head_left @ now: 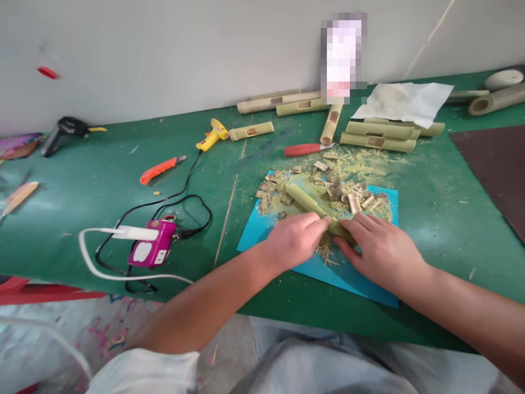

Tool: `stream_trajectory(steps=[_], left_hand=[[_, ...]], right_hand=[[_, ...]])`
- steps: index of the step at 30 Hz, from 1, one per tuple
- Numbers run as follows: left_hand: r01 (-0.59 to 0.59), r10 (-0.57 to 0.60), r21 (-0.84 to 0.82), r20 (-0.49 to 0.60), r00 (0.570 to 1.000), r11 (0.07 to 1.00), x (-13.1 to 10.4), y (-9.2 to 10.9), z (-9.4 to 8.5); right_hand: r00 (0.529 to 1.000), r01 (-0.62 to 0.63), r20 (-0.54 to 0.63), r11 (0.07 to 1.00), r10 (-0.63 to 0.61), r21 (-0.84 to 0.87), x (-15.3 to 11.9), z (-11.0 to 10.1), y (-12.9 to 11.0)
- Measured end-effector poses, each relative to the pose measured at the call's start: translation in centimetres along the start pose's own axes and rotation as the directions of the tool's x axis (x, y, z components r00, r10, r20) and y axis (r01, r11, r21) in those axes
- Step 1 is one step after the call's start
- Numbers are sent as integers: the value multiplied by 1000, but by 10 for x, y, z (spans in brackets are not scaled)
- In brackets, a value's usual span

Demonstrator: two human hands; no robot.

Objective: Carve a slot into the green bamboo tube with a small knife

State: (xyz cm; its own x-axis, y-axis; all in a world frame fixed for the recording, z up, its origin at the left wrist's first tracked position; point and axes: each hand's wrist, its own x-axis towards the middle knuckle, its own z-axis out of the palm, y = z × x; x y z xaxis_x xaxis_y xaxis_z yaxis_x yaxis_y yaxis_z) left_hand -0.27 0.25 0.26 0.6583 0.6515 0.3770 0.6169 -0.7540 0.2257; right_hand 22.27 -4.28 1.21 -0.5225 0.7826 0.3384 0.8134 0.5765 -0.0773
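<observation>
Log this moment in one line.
left hand: at bamboo tube, grip unclear | right hand: holding near end | blue sheet: beneath | bamboo chips: scattered around | red-handled knife: beyond

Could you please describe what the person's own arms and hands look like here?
Both the left hand and the right hand are bare, with no gloves. The left forearm and right forearm are uncovered, and no watch shows. A loose, whitish sleeve shows on the left arm; the right sleeve is out of view.
</observation>
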Motion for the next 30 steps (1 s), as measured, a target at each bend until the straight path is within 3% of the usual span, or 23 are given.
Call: stream_trajectory(steps=[4,8,12,16,20,24,28,30], left_hand=[[75,-71,43,-90,993,996,1,0,0],[-22,22,-24,-6,1000,999,-1,0,0],[81,-73,53,-136,988,995,0,-5,-1],[-30,32,54,-36,999,998,2,-5,0],[100,-86,99,-134,987,990,3,-8,-2],[-18,20,45,-60,998,999,3,-8,-2],[104,-76,135,-196,978,985,4,-12,-1],[58,-35,139,-162,986,989,4,-12,0]], right_hand=[[1000,-13,7,1000,13,-5,-1,0,0],[1000,-3,12,1000,3,-5,-1,-2,0],[998,-32,47,999,32,4,-1,-3,1],[998,-25,58,1000,24,13,-1,-2,2],[998,-32,47,999,32,-1,-1,-2,2],[998,-21,63,1000,20,4,-1,-2,2],[999,-25,41,1000,25,4,-1,-2,3],[999,-13,37,1000,13,7,-2,-2,3]])
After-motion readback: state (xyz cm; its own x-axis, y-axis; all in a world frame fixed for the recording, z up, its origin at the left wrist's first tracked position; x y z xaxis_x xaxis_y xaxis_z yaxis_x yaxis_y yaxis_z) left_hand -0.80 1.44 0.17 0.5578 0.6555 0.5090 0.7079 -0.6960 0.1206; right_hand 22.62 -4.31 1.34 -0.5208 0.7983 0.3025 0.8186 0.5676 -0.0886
